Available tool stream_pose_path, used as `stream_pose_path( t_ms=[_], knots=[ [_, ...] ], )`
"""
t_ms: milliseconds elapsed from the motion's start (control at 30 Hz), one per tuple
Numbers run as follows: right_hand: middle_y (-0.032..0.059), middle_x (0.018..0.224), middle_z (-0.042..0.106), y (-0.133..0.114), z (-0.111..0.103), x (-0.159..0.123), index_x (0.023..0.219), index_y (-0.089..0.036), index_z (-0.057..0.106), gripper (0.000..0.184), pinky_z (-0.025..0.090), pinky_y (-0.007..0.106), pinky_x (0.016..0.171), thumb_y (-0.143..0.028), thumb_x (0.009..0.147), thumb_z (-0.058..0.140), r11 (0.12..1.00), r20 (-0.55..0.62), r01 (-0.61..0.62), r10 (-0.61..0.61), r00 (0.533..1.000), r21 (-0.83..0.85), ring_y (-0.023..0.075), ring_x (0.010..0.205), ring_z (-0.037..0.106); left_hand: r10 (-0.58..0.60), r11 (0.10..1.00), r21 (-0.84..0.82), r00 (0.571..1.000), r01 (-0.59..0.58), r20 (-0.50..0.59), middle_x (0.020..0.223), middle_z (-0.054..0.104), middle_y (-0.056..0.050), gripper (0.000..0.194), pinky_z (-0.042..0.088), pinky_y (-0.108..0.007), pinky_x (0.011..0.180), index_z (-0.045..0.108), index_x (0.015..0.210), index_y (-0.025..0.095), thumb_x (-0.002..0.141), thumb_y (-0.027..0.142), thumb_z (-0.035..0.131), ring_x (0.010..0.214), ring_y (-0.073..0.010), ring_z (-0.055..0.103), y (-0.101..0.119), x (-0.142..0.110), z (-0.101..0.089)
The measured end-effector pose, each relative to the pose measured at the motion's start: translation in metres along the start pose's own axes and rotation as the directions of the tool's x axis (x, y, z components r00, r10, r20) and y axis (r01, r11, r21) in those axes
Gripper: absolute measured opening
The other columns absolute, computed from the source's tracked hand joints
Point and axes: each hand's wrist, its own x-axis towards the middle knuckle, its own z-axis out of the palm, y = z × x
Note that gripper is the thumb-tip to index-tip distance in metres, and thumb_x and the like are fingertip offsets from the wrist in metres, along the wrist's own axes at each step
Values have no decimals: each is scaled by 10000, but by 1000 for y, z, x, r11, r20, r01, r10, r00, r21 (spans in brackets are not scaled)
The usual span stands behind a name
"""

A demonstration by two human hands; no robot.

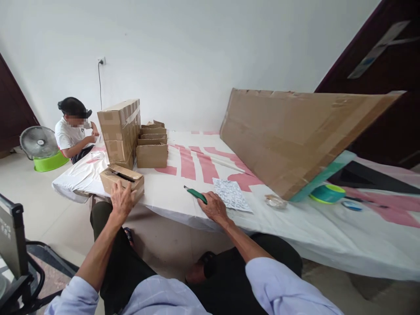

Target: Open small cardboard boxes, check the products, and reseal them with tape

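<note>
A small cardboard box (138, 191) sits at the table's near edge on the left, with a dark gap showing along its top. My left hand (122, 202) grips its near side, fingers bent over the upper edge. In my right hand (214, 207) is a green utility knife (196, 195), its tip pointing left and away from me over the white cloth. The fingers are closed around the handle. Just right of that hand lies a printed sheet of paper (232, 194). What is inside the box is hidden.
Stacked taped boxes (114, 131) and several open cartons (152, 155) stand behind the small box. A large cardboard panel (295, 131) leans at the right. Near it are clear tape (275, 201) and a green roll (327, 193). Another person (74, 131) sits at the far left by a fan (40, 142).
</note>
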Motion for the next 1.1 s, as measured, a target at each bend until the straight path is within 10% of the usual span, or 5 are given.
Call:
stream_pose_path(
  t_ms=[133,233,400,800,1100],
  knots=[
    [120,993,690,2,2,0,1036,-167,743,217,430,344,848,-286,942,587,1000,1,15,-15,1000,7,269,953,591,61,975,-204,990,-87,-129,1409,583,-172,480,481,-521,1087,648,1380,261,953,477,695,1267,-380,563,1,3,-1],
    [118,995,689,1,3,1,1026,-174,743,205,424,343,848,-283,936,595,1000,-13,13,-13,1000,14,265,947,589,-167,899,-437,951,38,-260,1523,512,-205,616,409,-559,1184,551,1471,205,940,483,693,1419,-410,479,-38,31,-1],
    [112,986,686,0,3,2,1011,-187,745,199,425,340,837,-277,917,593,998,-20,-7,8,1000,56,259,933,582,-243,699,-696,970,168,-11,1203,714,-158,621,531,-499,1038,608,1336,141,867,534,717,1145,-344,672,-80,61,17],
    [132,996,680,-4,-5,5,1041,-188,731,278,507,418,890,-371,961,538,969,-133,49,-17,991,240,289,970,596,7,333,-930,986,155,167,1450,608,-157,632,575,-437,958,600,1070,218,655,587,901,1326,-350,613,-33,8,54],
    [138,1110,721,-87,-82,58,1097,-192,763,356,597,443,865,-456,1013,540,799,-243,212,-85,966,563,284,1019,680,175,44,-987,971,155,160,1671,430,-158,730,293,-539,1286,522,1084,261,558,455,988,1592,-350,351,-21,37,58]
  ],
)
